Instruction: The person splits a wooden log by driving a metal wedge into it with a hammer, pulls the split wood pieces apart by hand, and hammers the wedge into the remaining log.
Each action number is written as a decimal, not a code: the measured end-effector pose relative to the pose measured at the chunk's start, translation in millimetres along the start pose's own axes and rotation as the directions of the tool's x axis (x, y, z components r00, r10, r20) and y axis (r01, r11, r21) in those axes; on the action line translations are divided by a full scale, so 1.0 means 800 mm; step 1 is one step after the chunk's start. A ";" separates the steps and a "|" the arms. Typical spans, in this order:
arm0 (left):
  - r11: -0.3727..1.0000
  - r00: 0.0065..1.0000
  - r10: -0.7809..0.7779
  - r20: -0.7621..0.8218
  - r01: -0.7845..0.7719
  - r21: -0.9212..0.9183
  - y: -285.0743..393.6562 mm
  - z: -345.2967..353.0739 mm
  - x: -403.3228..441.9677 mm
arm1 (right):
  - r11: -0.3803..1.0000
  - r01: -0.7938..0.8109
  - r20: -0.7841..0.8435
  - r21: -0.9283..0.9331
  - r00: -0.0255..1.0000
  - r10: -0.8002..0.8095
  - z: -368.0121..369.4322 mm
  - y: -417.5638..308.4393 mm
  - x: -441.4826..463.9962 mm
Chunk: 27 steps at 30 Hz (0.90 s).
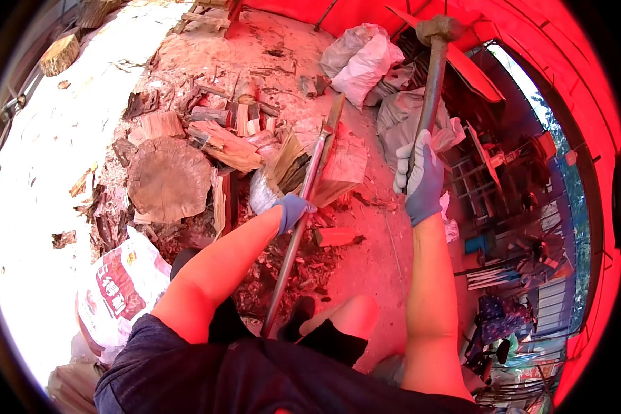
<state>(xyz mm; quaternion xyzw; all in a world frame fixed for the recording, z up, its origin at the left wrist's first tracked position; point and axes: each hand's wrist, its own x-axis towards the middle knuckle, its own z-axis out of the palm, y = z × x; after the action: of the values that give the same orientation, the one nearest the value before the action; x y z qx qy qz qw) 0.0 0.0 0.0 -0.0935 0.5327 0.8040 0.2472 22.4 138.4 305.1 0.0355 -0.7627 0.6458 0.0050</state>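
My right hand, in a grey-blue and white glove, is wrapped round the handle of a sledgehammer. Its heavy head points up and away from me at the top of the view. The gloved fingers of my left hand close round the metal shaft of what looks like a long-handled axe. That shaft slants from near my legs to a narrow head seen edge-on, over a split log; whether they touch I cannot tell. Another piece of split wood stands beside the shaft.
A round chopping stump stands at left among split firewood and bark. A printed white sack lies near my left side. Stuffed sacks are piled ahead. Metal racks and clutter line the right, under a red canopy.
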 end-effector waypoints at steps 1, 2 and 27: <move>0.999 0.999 -0.034 0.006 0.034 -0.016 -0.004 0.000 -0.002 | 0.997 0.078 -0.045 0.019 0.996 -0.077 0.007 0.004 -0.001; 0.997 0.998 -0.064 0.012 0.064 -0.032 -0.004 0.000 -0.003 | 0.987 0.160 -0.089 0.034 0.984 -0.156 0.016 0.010 -0.002; 0.978 0.984 -0.095 0.148 0.121 -0.173 0.057 0.005 -0.047 | 0.651 -0.729 0.245 0.211 0.684 0.687 0.059 0.163 0.043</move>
<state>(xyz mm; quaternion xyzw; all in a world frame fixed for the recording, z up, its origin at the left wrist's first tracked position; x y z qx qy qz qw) 10.4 -22.1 53.9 -0.0880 0.4330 0.8389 0.3177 -18.4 111.2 170.2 -0.2190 -0.6099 0.6967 -0.3076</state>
